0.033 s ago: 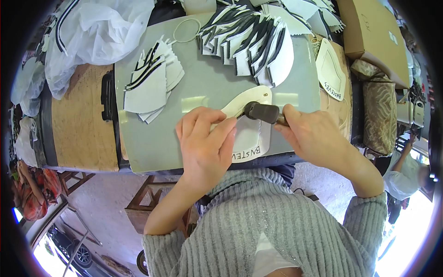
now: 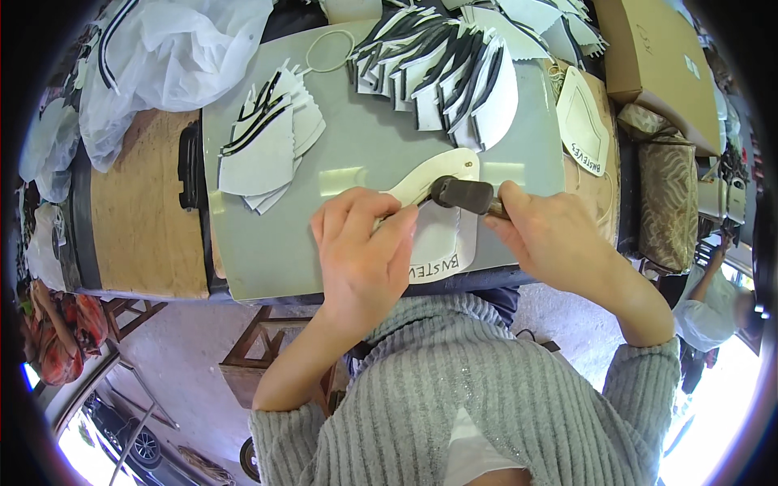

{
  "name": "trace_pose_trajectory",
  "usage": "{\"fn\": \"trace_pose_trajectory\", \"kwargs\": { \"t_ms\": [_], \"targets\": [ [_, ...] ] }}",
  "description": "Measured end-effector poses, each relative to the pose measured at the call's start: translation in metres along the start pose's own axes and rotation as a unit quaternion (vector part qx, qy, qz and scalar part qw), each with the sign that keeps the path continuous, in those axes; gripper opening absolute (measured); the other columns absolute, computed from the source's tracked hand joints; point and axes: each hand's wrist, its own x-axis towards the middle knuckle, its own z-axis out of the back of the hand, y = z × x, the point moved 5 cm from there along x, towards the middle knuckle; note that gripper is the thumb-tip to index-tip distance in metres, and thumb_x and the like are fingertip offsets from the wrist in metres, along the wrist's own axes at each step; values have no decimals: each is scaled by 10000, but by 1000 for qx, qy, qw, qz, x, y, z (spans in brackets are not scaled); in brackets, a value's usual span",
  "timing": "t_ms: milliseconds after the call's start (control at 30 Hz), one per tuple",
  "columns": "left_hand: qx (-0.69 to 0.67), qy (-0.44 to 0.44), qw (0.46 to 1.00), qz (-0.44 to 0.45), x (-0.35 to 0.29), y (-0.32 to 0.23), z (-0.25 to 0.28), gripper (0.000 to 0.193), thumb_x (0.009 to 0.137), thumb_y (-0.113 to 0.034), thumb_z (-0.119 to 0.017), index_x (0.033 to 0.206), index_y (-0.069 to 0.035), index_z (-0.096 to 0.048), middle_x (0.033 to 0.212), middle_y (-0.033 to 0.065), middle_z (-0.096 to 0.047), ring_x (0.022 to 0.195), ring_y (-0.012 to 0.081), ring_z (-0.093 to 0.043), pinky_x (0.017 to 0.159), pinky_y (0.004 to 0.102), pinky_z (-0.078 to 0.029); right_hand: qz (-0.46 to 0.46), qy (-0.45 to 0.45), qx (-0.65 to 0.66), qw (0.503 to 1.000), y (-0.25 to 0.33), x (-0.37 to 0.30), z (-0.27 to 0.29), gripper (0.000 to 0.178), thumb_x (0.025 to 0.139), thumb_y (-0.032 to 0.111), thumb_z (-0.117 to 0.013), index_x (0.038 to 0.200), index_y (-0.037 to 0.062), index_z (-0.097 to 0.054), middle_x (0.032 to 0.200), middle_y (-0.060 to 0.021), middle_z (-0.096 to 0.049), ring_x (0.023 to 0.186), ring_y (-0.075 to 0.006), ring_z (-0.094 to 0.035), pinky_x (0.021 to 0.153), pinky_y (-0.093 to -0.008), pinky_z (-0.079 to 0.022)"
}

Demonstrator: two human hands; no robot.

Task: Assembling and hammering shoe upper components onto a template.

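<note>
Hammer (image 2: 463,196) looks hard and heavy; the right hand (image 2: 553,233) grips its handle (image 2: 498,207), the best spot. Left hand (image 2: 361,247): can't tell.

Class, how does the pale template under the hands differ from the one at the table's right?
The nearer template is partly covered by the left hand and the hammer; the farther template is clear of both. The nearer template lies on the grey-green board; the farther template lies mostly beyond it. Both are pale with dark lettering.
</note>
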Motion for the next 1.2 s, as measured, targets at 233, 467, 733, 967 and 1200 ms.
{"fn": "trace_pose_trajectory", "kwargs": {
  "t_ms": [233,467,733,967,1200],
  "targets": [
    [119,22,988,-93,-11,-8,-8,293,715,-111,-657,987,-8,-692,1029,65,-619,1032,246,-590,954,442,-404,5,-18,50,999,9,4,19,304,979,269,-590,883,-3,-496,639,-173,-629,589,-379,-640,535,-469,-491],
    [100,16,989,-106,-10,-9,-9,284,733,-115,-633,980,15,-683,1029,88,-613,1028,246,-589,953,450,-406,24,26,-3,999,17,7,23,306,987,275,-583,896,-6,-503,635,-170,-627,578,-379,-631,529,-476,-478],
    [105,19,989,-103,-12,-5,-11,279,736,-106,-635,984,9,-690,1024,78,-614,1020,244,-592,965,453,-397,15,0,21,1000,10,10,14,300,974,265,-593,892,-12,-513,615,-170,-619,575,-388,-629,520,-466,-481],
    [99,8,991,-88,-9,-6,-9,244,760,-108,-663,981,-12,-700,994,58,-619,998,237,-593,955,438,-395,3,67,-15,998,13,9,9,289,955,255,-622,906,-3,-501,603,-188,-591,581,-399,-617,536,-481,-459],
    [-7,29,999,-16,-2,8,10,219,739,-43,-719,957,-59,-718,968,39,-621,966,265,-589,874,416,-425,14,48,-15,999,13,5,8,298,975,259,-587,896,-22,-527,616,-184,-617,579,-396,-630,529,-473,-482]
  ]
}}
